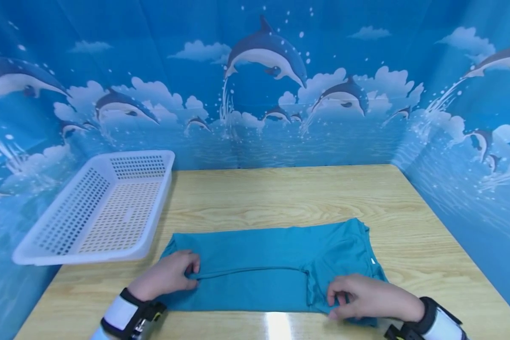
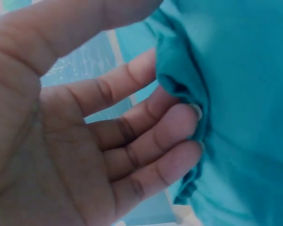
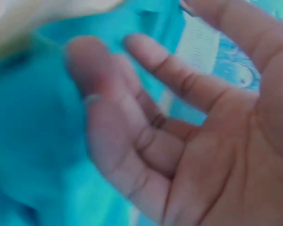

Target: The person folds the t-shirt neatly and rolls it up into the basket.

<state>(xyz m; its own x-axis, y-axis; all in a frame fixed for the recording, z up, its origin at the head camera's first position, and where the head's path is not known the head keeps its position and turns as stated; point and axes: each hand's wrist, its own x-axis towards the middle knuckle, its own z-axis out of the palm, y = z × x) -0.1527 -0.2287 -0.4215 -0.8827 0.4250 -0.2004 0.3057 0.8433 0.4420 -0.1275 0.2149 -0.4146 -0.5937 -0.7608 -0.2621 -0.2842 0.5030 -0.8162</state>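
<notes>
A teal T-shirt (image 1: 255,245) lies folded lengthwise on the wooden table, a long edge running along its middle. Its right part is bunched, with a small white tag on the right edge. At the left end, my left hand (image 1: 170,276) pinches the folded edge between thumb and fingers. In the left wrist view, the cloth edge (image 2: 184,70) runs past the fingertips. My right hand (image 1: 361,297) rests over the lower right corner with loosely bent fingers. Seen from the right wrist, these fingers (image 3: 108,127) are beside the cloth (image 3: 33,127), with no cloth visibly gripped.
A white perforated plastic basket (image 1: 153,231) stands at the back left of the wooden table (image 1: 280,193). Blue dolphin-print curtains (image 1: 246,137) hang behind the table and along both sides.
</notes>
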